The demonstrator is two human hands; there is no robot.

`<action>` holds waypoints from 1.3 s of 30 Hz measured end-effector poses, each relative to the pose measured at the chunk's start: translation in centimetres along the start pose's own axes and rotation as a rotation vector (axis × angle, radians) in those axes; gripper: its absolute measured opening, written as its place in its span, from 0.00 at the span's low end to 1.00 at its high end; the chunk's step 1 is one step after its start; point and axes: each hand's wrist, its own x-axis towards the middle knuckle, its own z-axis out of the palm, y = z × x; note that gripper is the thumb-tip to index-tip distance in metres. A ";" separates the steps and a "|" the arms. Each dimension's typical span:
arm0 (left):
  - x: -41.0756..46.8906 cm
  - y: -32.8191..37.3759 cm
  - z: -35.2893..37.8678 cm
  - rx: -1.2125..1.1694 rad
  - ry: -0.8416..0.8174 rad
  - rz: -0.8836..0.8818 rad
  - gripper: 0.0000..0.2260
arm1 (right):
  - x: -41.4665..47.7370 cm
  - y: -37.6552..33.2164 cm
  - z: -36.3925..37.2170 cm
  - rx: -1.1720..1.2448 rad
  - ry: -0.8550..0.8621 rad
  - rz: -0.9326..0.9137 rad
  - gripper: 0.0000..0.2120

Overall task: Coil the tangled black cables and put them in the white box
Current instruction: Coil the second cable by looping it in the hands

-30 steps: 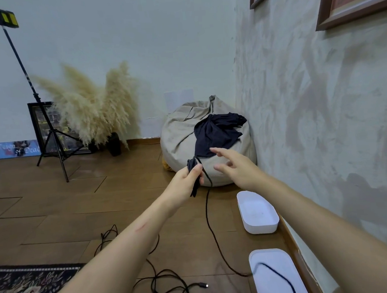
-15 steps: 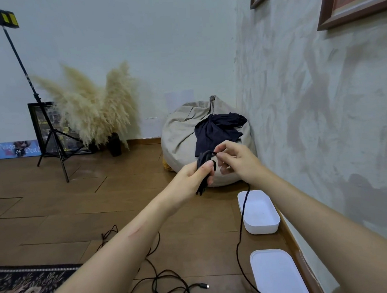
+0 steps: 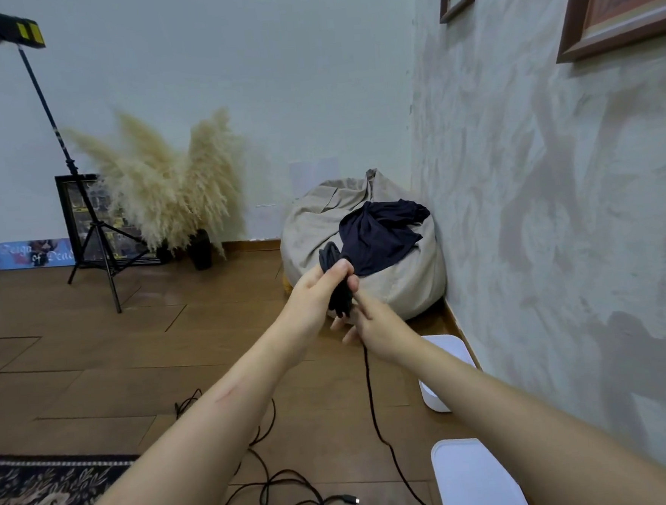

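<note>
My left hand (image 3: 315, 293) grips a small coil of black cable (image 3: 330, 258) held up in front of the beanbag. Just below the coil, my right hand (image 3: 373, 322) holds the same cable's loose strand (image 3: 369, 387), which hangs from it to the floor and runs off the bottom edge. More tangled black cables (image 3: 269, 493) lie on the wooden floor beneath my left forearm, one ending in a small plug (image 3: 354, 500). The open white box (image 3: 448, 344) sits by the right wall, partly hidden by my right forearm. A white lid (image 3: 473, 479) lies nearer to me.
A beige beanbag (image 3: 321, 221) with a dark cloth (image 3: 381, 233) fills the corner. A light stand on a tripod (image 3: 94, 237), pampas grass in a vase (image 3: 169, 185) and a framed picture stand at the back left. A patterned rug (image 3: 33, 502) is at bottom left. The wall runs close on the right.
My right hand took hold of the loose strand, then swung from above the coil to below it. The hanging strand shifted left, off the white lid. My left hand kept its grip.
</note>
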 end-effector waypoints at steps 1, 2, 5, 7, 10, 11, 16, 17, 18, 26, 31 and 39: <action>0.1 -0.2 0.1 0.025 0.046 0.004 0.11 | 0.0 0.0 0.6 -0.012 -0.044 0.041 0.21; 0.2 -0.6 0.1 0.059 0.096 0.004 0.11 | 0.1 -0.1 1.1 -0.020 -0.082 0.087 0.21; 0.4 -1.5 0.0 0.126 0.238 -0.022 0.14 | 0.0 -0.2 1.8 0.006 -0.176 0.146 0.17; 0.6 -1.9 -0.3 0.162 0.334 -0.047 0.15 | 0.1 -0.6 1.6 0.043 -0.221 0.163 0.13; 1.0 -2.7 -0.8 0.276 0.387 -0.046 0.13 | -0.1 -1.3 0.8 0.129 -0.275 0.246 0.11; 1.0 -2.9 -1.0 0.315 0.394 -0.051 0.13 | -0.2 -1.7 0.3 0.125 -0.298 0.275 0.11; 1.4 -4.1 -2.3 0.475 0.387 -0.082 0.12 | -0.9 -3.4 -2.5 -0.121 -0.417 0.274 0.11; 1.2 -4.2 -2.4 0.492 0.379 -0.074 0.12 | -1.0 -3.6 -3.1 -0.208 -0.431 0.252 0.11; 1.1 -4.4 -2.6 0.506 0.367 -0.074 0.12 | -1.0 -4.0 -3.7 -0.302 -0.441 0.229 0.10; 1.6 -4.5 -1.3 0.332 0.078 -0.143 0.19 | 0.0 -4.3 -5.7 -0.654 0.006 -0.255 0.08; 2.1 -3.7 0.3 0.185 0.026 -0.248 0.23 | 0.2 -3.9 -7.0 -0.452 0.110 -0.287 0.05; -0.8 -3.5 0.0 0.449 -0.187 -0.072 0.15 | 0.0 -3.0 -7.6 -0.423 0.126 -0.154 0.10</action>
